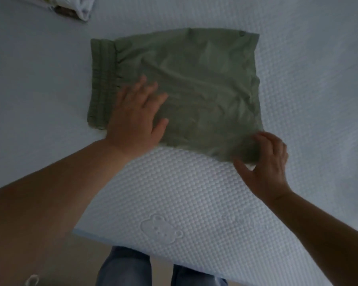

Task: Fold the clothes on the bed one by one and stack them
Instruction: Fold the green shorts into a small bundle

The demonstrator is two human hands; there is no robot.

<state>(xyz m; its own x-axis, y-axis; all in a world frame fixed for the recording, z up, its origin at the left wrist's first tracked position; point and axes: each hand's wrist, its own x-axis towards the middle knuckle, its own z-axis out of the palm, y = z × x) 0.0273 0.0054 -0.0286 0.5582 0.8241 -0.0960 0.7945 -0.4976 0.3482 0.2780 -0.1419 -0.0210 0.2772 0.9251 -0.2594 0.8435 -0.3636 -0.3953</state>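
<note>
The quilted white bed (pixel 174 193) carries the green shorts (pixel 184 83) centrally — left hand (pixel 136 114) pressing flat on them near the waistband, right hand (pixel 265 162) pinching their near corner — with bare bedding around the shorts.

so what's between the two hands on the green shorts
In the head view, only wrinkled fabric of the green shorts lies between the flat left hand and the right hand pinching the near corner.
</note>
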